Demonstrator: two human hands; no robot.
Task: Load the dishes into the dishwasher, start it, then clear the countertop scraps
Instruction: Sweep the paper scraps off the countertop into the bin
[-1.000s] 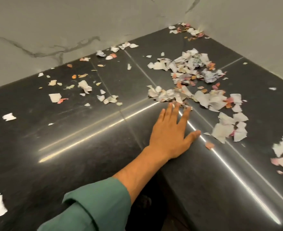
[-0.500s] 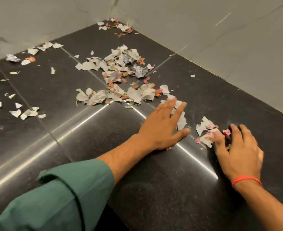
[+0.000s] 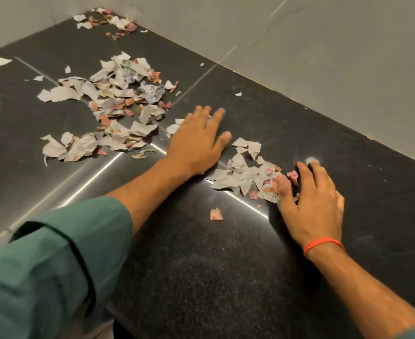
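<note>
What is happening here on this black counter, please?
A person is gathering torn paper scraps on the dark countertop. The left hand lies flat with straight fingers beside a small pile of scraps, and the right hand, with a red band at the wrist, touches the other side of that pile. A larger pile lies further back, more scraps sit in the corner, and one loose piece lies nearer the edge. Most scraps are not yet cleared.
</note>
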